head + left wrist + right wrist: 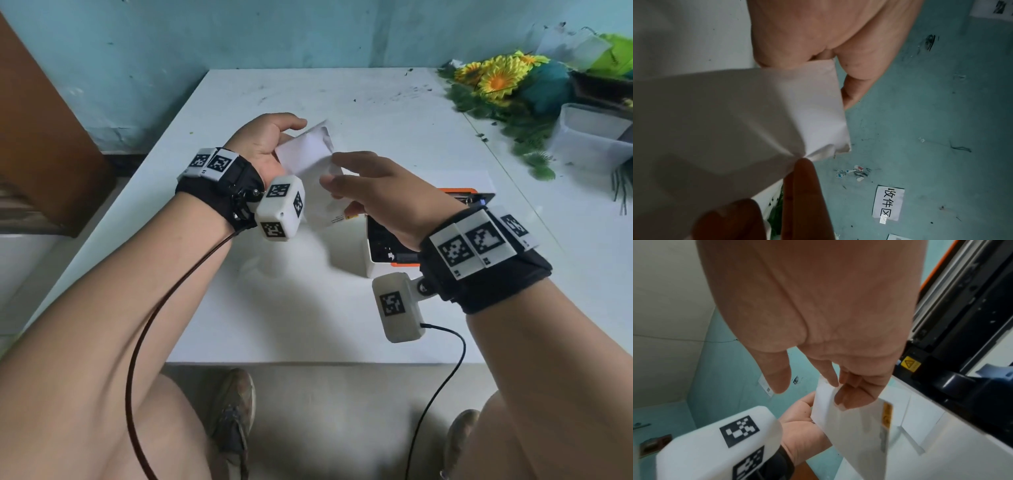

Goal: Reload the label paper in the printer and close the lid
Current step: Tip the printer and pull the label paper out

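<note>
- At the bottom of the head view we see our knees and shoes on the floor, below the near edge of the white worktop (308, 325).
- Right of centre, our right hand (373, 192) hovers over the open printer (383, 253), a white box with an orange rim and dark inside; its lid (472, 197) stands raised behind the wrist.
- That hand's grip pinches the near corner of the label paper (308, 161), fingertips (849, 395) on the sheet, thumb spread away.
- The label paper is held in the air at the frame's centre, just left of the printer, above the worktop.
- Our left hand (270, 144) holds its far edge, grip curled round the sheet (756, 113), thumb on top.
- In the upper right lie yellow artificial flowers (496, 78) and a clear plastic tub (596, 137).
</note>
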Demonstrator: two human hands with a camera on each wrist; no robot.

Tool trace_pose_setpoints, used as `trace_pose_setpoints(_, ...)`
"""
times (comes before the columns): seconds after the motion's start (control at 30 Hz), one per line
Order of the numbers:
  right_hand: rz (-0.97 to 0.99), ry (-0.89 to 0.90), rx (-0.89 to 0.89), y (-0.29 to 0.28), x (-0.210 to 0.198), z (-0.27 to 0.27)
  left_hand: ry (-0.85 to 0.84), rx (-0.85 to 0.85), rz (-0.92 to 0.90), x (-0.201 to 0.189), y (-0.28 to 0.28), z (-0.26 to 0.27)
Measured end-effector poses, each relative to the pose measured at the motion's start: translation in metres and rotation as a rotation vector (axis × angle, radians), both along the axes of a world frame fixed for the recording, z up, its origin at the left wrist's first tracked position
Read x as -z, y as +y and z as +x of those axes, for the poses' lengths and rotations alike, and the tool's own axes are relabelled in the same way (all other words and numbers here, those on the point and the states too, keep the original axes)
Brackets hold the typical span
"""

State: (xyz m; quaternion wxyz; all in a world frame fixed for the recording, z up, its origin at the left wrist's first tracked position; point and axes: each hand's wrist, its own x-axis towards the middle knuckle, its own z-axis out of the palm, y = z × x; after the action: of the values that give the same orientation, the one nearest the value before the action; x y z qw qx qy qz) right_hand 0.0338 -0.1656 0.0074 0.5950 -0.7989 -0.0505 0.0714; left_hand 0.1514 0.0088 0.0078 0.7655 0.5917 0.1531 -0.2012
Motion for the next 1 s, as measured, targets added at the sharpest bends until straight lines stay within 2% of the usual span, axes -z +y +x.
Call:
trace_pose_setpoints(0.23, -0.156, -0.092, 0.013, -0.002, 0.014, 0.007, -0.060, -0.058, -0.017, -0.010, 0.005, -0.005)
trace_pose_setpoints(0.37, -0.092, -0.163, 0.251, 0.001, 0.020, 0.012, -0.043, -0.087, -0.129, -0.013, 0.006, -0.012)
trace_pose_setpoints(0.47, -0.067, -0.182, 0.334, 0.005, 0.017, 0.014, -0.046, -0.041, -0.171, -0.017, 0.004, -0.023)
trace_pose_setpoints(0.57, -0.051, -0.193, 0.367, 0.006, 0.014, 0.014, -0.137, 0.026, -0.042, -0.016, 0.000, -0.039)
trace_pose_setpoints(0.7, -0.053, -0.193, 0.398, 0.002, 0.014, 0.009, -0.148, 0.081, 0.085, 0.009, 0.003, -0.068)
trace_pose_setpoints(0.87, -0.057, -0.145, 0.399, -0.014, 0.007, -0.011, -0.230, -0.047, 0.162, 0.026, -0.006, -0.079)
trace_pose_setpoints(1.0, -0.208, -0.268, 0.651, -0.043, 0.010, -0.030, -0.295, -0.154, 0.179, 0.028, -0.016, -0.074)
